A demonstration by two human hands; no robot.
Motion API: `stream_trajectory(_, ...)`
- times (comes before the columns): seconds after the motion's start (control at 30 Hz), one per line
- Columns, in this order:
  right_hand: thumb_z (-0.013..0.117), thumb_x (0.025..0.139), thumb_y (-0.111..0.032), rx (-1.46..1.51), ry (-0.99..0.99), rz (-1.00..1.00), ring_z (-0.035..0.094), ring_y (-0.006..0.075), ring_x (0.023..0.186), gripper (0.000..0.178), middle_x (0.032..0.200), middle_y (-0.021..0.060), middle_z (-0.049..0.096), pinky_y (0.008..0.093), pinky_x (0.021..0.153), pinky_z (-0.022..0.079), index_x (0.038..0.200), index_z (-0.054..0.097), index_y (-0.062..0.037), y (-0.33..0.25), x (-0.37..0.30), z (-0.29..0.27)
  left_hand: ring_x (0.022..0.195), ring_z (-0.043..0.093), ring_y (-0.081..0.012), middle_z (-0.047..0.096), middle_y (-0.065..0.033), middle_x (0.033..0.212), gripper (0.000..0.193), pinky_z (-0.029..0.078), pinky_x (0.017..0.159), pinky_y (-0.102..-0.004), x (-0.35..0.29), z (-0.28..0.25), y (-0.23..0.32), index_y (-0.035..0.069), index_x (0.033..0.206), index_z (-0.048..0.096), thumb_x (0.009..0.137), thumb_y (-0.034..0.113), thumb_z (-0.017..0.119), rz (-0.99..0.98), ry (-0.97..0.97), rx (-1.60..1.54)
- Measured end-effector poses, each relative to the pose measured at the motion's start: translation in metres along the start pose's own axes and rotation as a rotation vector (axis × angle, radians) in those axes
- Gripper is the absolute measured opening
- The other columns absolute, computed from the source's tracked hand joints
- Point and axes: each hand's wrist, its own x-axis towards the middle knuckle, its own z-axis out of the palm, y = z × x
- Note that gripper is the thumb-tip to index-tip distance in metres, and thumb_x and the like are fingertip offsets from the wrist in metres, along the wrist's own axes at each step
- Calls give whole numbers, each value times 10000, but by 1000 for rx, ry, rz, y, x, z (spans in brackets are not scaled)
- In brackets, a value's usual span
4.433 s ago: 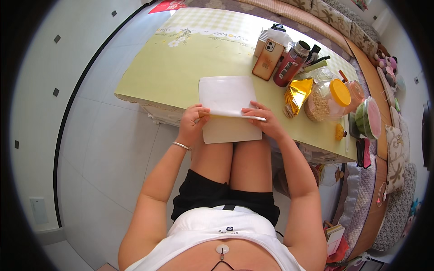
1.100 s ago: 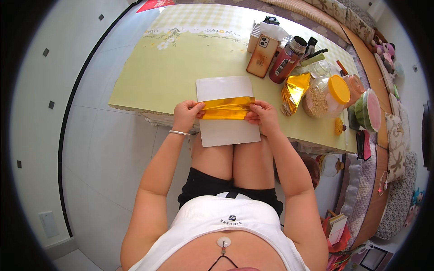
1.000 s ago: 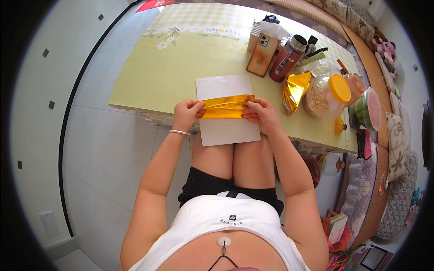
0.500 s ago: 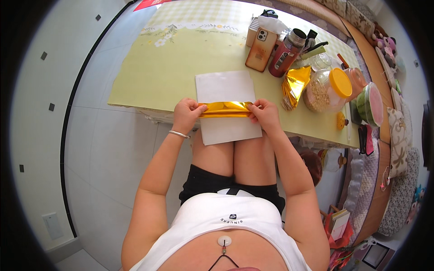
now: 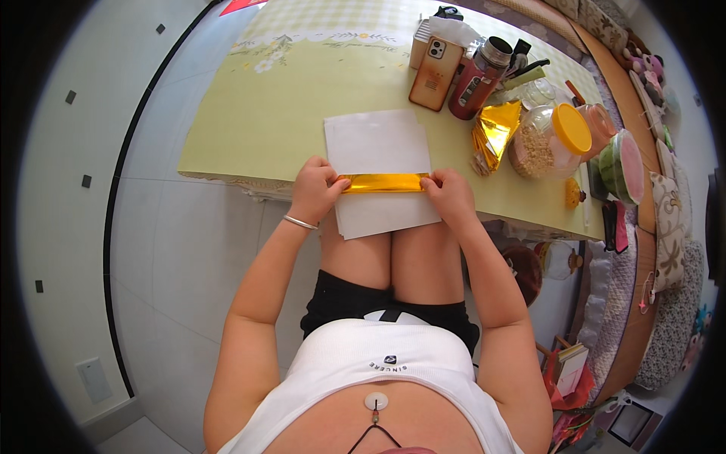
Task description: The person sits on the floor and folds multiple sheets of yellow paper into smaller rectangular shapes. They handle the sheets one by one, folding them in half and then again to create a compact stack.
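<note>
A narrow folded strip of shiny gold foil paper (image 5: 384, 183) stretches level between my two hands. My left hand (image 5: 318, 187) pinches its left end, thumb against fingers. The right end is gripped by my right hand (image 5: 449, 195) in the same way. Beneath the strip lie white paper sheets (image 5: 376, 142), partly on the table and partly over its near edge above my thighs. To the right on the table stands a stack of folded gold foil pieces (image 5: 495, 135).
Behind the sheets a phone (image 5: 436, 74) leans upright beside a dark red bottle (image 5: 478, 79). A yellow-lidded jar (image 5: 541, 145) and a cut watermelon (image 5: 622, 168) stand at the right. The table (image 5: 257, 129) has a pale green cloth.
The gold strip has gone from a looser, two-layered fold to a flatter, narrower band. My right hand has shifted slightly right; both hands keep hold of the ends.
</note>
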Motion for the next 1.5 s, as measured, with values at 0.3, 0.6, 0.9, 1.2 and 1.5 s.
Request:
stream_trajectory(0.3, 635, 911, -240, -87, 67, -80, 623, 365, 859, 207, 922, 164, 634, 457, 754, 503, 888, 659, -35, -1, 2, 9, 620, 540, -191, 544, -94, 834, 224, 473, 571, -302, -4, 2, -1, -10, 727, 598, 745, 77, 803, 102, 24, 67)
stream_trajectory(0.6, 630, 915, -267, -368, 255, -285, 600, 348, 1058, 395, 1156, 162, 614, 468, 911, 477, 1210, 568, -11, -13, 0, 17, 1343, 471, -220, 584, 14, 1376, 387, 291, 1129, -504, 3, 8, 19, 194, 1265, 632, 879, 174, 616, 810, -30, 633)
stream_trajectory(0.9, 604, 928, -227, -381, -30, -647, 361, 297, 1436, 599, 1528, 158, 412, 418, 1186, 276, 1443, 424, 20, 2, -21, 41, 1466, 331, -180, 448, 4, 1530, 516, 108, 1229, -499, -6, -4, -10, 169, 1445, 488, 933, 104, 491, 730, -334, 695)
stream_trajectory(1.2, 568, 843, -85, -699, 84, -799, 586, 344, 1220, 422, 1275, 233, 618, 410, 1053, 457, 1228, 585, 86, 14, -1, 17, 1391, 407, -289, 556, -91, 1402, 427, 222, 1176, -508, -9, -33, 6, 55, 1228, 630, 803, 94, 616, 569, -273, 591)
stream_trajectory(1.5, 693, 774, -120, -160, 214, -789, 607, 305, 1172, 457, 1223, 122, 658, 470, 1061, 438, 1217, 619, -40, -27, -21, -15, 824, 684, -264, 701, -135, 990, 193, 555, 709, -297, 6, 22, 68, 73, 962, 736, 788, 17, 673, 470, -47, 284)
